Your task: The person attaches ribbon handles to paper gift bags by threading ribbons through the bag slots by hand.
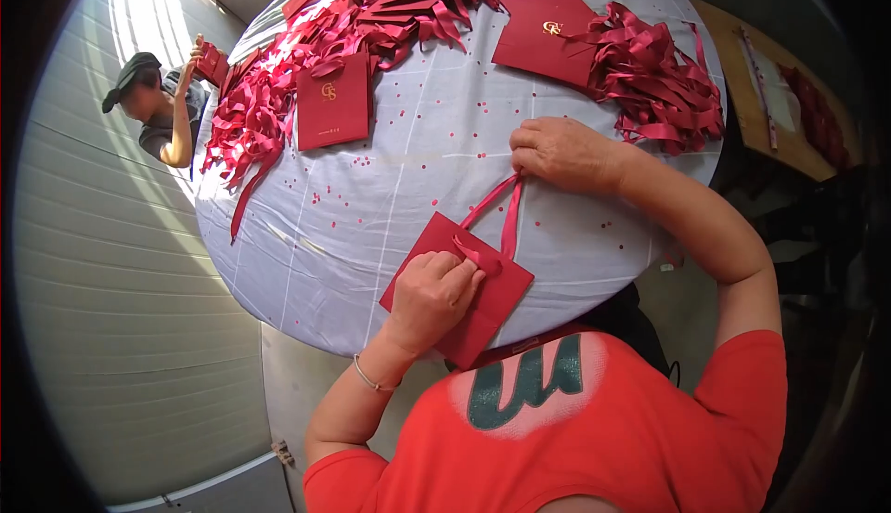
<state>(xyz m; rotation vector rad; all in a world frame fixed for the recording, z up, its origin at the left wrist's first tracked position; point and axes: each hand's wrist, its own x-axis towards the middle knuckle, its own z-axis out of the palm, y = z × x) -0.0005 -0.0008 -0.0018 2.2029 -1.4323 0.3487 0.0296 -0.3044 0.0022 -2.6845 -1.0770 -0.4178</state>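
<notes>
A small red paper gift bag (501, 314) lies tilted at the near edge of the round table. My left hand (432, 298) is closed on the bag, thumb and forefinger pinching by a short loose piece of red ribbon (481, 255) on its face. Farther up and to the right, my right hand (562, 153) is closed on the top of the bag's ribbon handle (511, 223). Both strands of that handle run taut from the bag to my fingers. The right fingertips are partly hidden from view.
Red bags with tangled ribbons (251, 128) crowd the table's far left. One bag (334, 109) lies apart, and a stack of bags (543, 44) with ribbons sits far right. Red dots are strewn over the white tablecloth (418, 169). Another person (172, 109) holds a red bag at left.
</notes>
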